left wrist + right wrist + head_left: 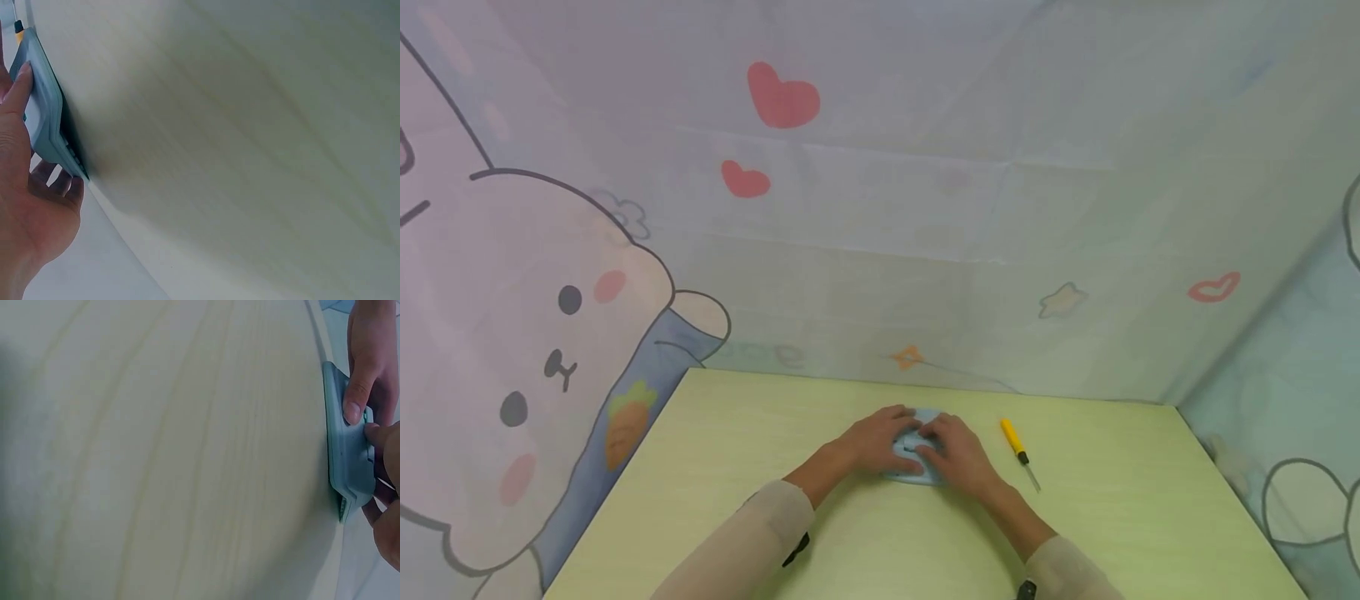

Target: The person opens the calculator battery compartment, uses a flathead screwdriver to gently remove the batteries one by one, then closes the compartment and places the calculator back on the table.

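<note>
A light blue, flat plastic casing [927,413] with rounded corners lies on the table; its exact kind is unclear. My left hand [874,442] holds its left side, the thumb lying across the upper face. In the left wrist view, that hand [40,215] has its other fingers bent at the far edge of the casing [42,100]. From the right, my right hand [964,460] grips the casing, thumb and fingers close together near its middle. The right wrist view shows the right thumb at a dark slot in the casing [350,459]. Both hands partly hide the top.
A screwdriver [1013,435] with a yellow handle lies to the right of the right hand, its shaft pointing toward the person. The pale wooden table [737,433] ends at a printed cloth backdrop [880,208] behind and at both sides.
</note>
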{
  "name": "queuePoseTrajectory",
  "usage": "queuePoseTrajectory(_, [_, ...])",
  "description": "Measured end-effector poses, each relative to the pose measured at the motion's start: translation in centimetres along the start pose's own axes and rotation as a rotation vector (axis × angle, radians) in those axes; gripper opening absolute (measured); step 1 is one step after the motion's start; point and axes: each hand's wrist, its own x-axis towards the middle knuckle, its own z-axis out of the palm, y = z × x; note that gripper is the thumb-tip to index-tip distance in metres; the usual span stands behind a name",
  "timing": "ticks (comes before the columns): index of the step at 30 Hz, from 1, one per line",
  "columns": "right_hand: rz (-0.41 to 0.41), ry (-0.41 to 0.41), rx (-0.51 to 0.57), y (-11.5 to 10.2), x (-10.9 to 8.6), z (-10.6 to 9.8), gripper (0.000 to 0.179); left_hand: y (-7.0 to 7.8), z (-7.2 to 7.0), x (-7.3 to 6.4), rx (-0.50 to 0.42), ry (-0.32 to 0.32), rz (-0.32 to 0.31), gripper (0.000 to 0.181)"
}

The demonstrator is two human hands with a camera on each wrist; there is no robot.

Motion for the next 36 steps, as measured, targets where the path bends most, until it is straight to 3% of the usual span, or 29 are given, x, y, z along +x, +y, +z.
queuePoseTrajectory(11, [-0.107, -0.055, -0.157, -0.2, 0.6, -0.5, 0.022, -0.2, 0.2, 0.2, 0.008, -0.013, -0.013, 0.087])
queuePoseTrajectory(17, [-0.149, -0.069, -0.166, -0.1, 0.8, -0.8, 0.023, -0.2, 0.1, 0.2, -0.013, -0.020, -0.015, 0.087])
queuePoseTrajectory(36, [-0.133, -0.079, -0.185, -0.5, 0.6, -2.0, 0.020, -0.2, 0.2, 0.1, 0.012, -0.009, -0.003, 0.084])
